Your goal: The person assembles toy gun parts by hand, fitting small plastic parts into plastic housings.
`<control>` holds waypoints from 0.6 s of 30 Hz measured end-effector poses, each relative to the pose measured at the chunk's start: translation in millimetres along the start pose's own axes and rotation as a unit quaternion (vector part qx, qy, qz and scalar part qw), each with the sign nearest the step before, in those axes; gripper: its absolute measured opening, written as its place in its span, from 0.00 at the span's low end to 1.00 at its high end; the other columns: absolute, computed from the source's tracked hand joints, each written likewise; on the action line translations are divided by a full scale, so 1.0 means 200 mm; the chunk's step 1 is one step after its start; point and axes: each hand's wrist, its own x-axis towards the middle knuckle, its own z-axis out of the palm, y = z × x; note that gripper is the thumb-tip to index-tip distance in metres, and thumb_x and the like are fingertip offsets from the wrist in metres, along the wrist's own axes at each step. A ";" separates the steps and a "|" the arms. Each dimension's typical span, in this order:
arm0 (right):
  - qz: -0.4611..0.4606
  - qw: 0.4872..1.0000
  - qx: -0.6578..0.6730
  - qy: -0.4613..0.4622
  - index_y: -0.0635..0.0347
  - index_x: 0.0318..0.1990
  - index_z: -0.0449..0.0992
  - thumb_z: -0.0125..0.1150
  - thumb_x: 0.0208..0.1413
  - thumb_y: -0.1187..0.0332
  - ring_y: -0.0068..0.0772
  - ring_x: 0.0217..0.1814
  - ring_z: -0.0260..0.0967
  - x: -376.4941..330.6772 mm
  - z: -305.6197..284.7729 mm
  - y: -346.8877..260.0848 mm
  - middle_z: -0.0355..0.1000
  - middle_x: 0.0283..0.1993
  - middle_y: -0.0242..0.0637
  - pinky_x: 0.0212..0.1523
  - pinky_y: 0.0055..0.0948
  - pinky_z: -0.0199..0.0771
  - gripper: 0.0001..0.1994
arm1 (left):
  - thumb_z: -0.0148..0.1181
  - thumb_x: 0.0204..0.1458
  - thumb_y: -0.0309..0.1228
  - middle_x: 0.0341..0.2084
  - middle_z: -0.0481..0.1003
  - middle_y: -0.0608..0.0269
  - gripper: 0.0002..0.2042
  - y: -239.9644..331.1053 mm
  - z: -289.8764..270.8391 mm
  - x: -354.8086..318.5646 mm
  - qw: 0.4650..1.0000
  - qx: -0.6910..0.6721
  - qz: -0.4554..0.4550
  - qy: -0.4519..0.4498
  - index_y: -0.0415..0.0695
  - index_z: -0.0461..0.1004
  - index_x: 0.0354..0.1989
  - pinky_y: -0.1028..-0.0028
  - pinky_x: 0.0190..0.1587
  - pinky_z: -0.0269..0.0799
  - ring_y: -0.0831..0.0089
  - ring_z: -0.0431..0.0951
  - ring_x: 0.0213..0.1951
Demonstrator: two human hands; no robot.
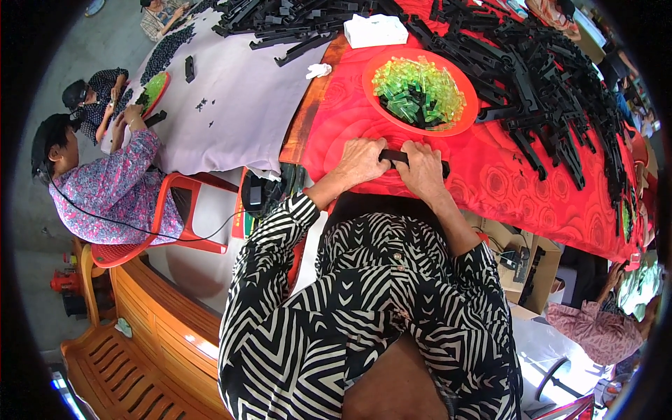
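Both my hands are at the near edge of a table with a red rose-patterned cloth [483,183]. A short black plastic bar [397,155] lies crosswise between them. My left hand [360,162] pinches its left end. My right hand [421,168] is wrapped over the bar farther right, with the right end showing past the fingers. Just beyond my hands stands a round orange-red dish [472,108] heaped with small clear yellow-green tubes [420,84]. Some little black pieces [420,105] lie among the tubes.
Long black plastic parts [539,91] are piled at the right and far side. A white box [376,31] stands behind the dish, near a crumpled white tissue [318,71]. Left, a co-worker [115,185] sits on a red chair [178,185] at a grey-clothed table [245,105].
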 end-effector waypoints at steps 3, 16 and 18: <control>-0.003 1.000 0.001 0.001 0.60 0.34 0.67 0.61 0.43 0.64 0.48 0.39 0.68 0.02 0.01 -0.03 0.70 0.33 0.43 0.37 0.47 0.61 0.13 | 0.57 0.38 0.32 0.21 0.73 0.45 0.12 -0.03 -0.03 -0.01 1.000 0.012 -0.012 -0.018 0.38 0.72 0.30 0.55 0.33 0.67 0.48 0.74 0.29; -0.017 1.000 0.007 0.017 0.58 0.31 0.67 0.61 0.47 0.57 0.47 0.35 0.68 0.13 0.04 -0.09 0.70 0.29 0.40 0.34 0.46 0.61 0.15 | 0.54 0.39 0.28 0.24 0.73 0.46 0.10 -0.17 -0.15 0.01 0.997 -0.004 0.057 -0.043 0.37 0.70 0.30 0.54 0.33 0.66 0.48 0.74 0.32; -0.011 1.000 0.016 0.003 0.58 0.30 0.67 0.62 0.46 0.56 0.46 0.34 0.68 0.15 0.03 -0.09 0.71 0.27 0.40 0.33 0.45 0.62 0.15 | 0.53 0.39 0.27 0.23 0.73 0.46 0.09 -0.18 -0.17 0.02 0.996 -0.022 0.038 -0.079 0.37 0.70 0.30 0.54 0.34 0.66 0.48 0.74 0.32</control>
